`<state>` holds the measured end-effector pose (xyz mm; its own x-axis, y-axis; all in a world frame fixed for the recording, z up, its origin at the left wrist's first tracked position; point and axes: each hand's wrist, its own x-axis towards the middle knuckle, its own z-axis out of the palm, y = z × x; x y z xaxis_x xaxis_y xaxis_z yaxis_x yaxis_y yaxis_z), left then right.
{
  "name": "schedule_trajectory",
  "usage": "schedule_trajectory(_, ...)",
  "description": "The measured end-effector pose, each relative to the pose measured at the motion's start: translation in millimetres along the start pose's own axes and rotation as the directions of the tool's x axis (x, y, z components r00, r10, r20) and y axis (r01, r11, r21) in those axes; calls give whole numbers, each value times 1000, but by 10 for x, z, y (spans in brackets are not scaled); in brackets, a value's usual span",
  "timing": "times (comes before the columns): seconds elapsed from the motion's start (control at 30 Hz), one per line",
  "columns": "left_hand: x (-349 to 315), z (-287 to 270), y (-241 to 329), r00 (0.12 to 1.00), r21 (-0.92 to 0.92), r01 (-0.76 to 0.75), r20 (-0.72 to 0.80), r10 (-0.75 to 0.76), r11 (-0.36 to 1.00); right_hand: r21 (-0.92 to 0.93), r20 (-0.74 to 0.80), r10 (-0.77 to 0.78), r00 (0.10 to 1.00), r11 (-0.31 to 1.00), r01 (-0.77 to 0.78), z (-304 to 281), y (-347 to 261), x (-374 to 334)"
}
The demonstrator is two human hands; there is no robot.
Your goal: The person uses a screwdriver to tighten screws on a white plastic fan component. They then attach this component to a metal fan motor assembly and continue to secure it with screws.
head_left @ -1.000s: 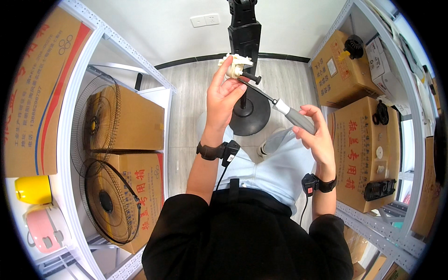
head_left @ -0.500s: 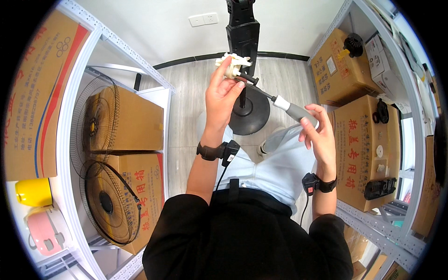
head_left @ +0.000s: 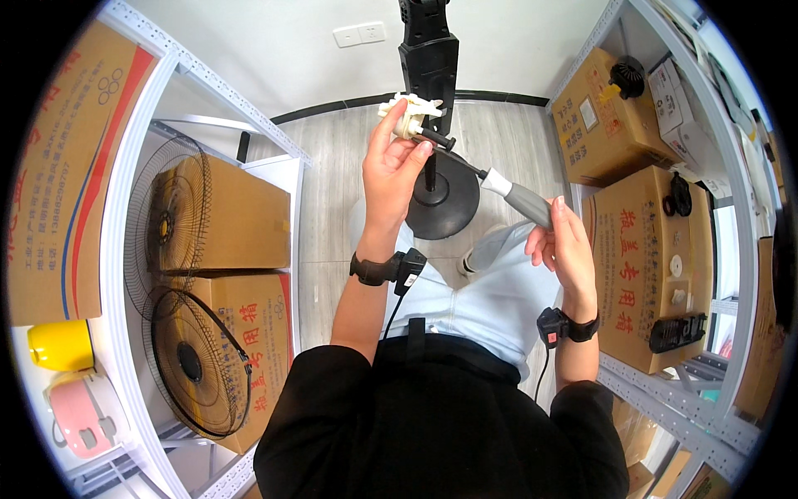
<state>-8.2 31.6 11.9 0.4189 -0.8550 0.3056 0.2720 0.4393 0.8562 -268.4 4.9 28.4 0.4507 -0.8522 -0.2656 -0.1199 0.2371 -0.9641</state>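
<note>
In front of my body, my left hand [head_left: 391, 183] pinches a cream-white plastic mechanism [head_left: 409, 113] with fingers and thumb. A short black rod [head_left: 439, 138] sticks out of that part toward the right. My right hand [head_left: 567, 245] has its fingertips on the butt end of a screwdriver [head_left: 525, 202] with a grey and white handle. The screwdriver's shaft slants up to the left toward the mechanism; its tip is hidden near the left fingers. Just behind the mechanism rises a black fan stand [head_left: 429, 71] on a round black base [head_left: 457, 208].
At the left, two black wire fan grilles [head_left: 193, 366] lean by cardboard boxes [head_left: 258, 218] on a white shelf. Several small black and white parts, including a black bracket [head_left: 677, 333], lie on a box [head_left: 611, 274] at the right. A wall socket [head_left: 359, 34] is ahead.
My right fingers, spread loosely around the handle before, have come together at its butt end. The handle has tilted a little more steeply. My left hand keeps its hold, shifted slightly left.
</note>
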Motion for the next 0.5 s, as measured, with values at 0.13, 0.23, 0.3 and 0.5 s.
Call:
schedule_trajectory(0.13, -6, 28, -9, 1000, -21, -23, 11, 23, 1000, -94, 116, 73, 991, 994, -62, -106, 21, 27)
schedule_trajectory(0.23, -10, 26, -10, 1000, -19, -24, -2, 23, 1000, 23, 84, 45, 995, 999, -47, -28, 34, 11)
schedule_trajectory(0.3, -12, 13, -17, 1000, -5, -25, -1, 25, 1000, -32, 14, -147, 989, 989, 147, 110, 19, -13)
schedule_trajectory(0.5, 2, -6, -22, 999, 10, -48, -11, 48, 999, 27, -53, -203, 978, 979, 204, 132, -66, -69)
